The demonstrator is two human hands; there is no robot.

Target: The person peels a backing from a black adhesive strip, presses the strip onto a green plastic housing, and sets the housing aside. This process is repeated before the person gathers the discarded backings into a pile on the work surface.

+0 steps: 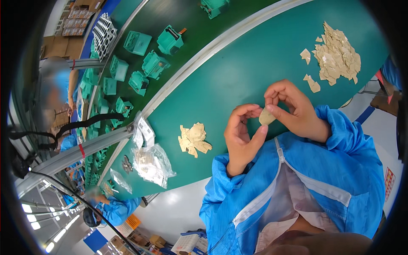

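A small flat beige piece (266, 117) is held up between my two hands, above the table edge in front of my jacket. My right hand (295, 111) pinches its upper right side between thumb and curled fingers. On the other side, my left hand (243, 139) curves round, its thumb at the lower edge and its fingertips at the left edge of the piece. A large heap of similar beige pieces (338, 57) lies at the far right, with a few loose ones beside it. To the left of my hands is a smaller pile of beige pieces (194, 138).
Clear plastic bags (152, 163) lie at the table's left, by small dark parts (127, 164). Beyond a metal rail (204, 52), several green plastic housings (154, 64) stand on a dark green belt. A metal post (85, 156) crosses at left. Other people in blue sit farther off.
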